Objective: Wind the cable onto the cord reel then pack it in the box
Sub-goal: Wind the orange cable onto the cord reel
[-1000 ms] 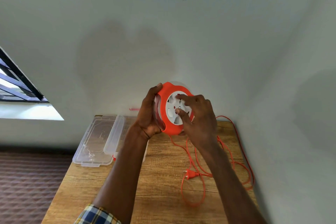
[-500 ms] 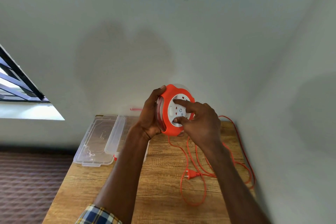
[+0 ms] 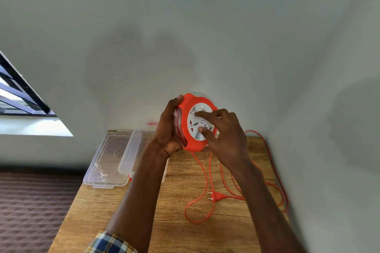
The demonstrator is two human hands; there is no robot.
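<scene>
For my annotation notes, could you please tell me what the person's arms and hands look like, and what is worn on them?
Both forearms are bare, and no gloves, rings or watch show on the left hand or the right hand. The only clothing visible is a checked sleeve in blue, white and yellow on the left arm, pushed up near the elbow. No sleeve shows on the right arm within the frame.

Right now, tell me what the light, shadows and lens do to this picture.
Head view: daylight comes from the window at left, throwing two soft shadows on the wall above the reel; the wide lens bends the wall corner and table edges; the floor at lower left smears; the clear box glints faintly; the cable and plug stay sharp.
</scene>
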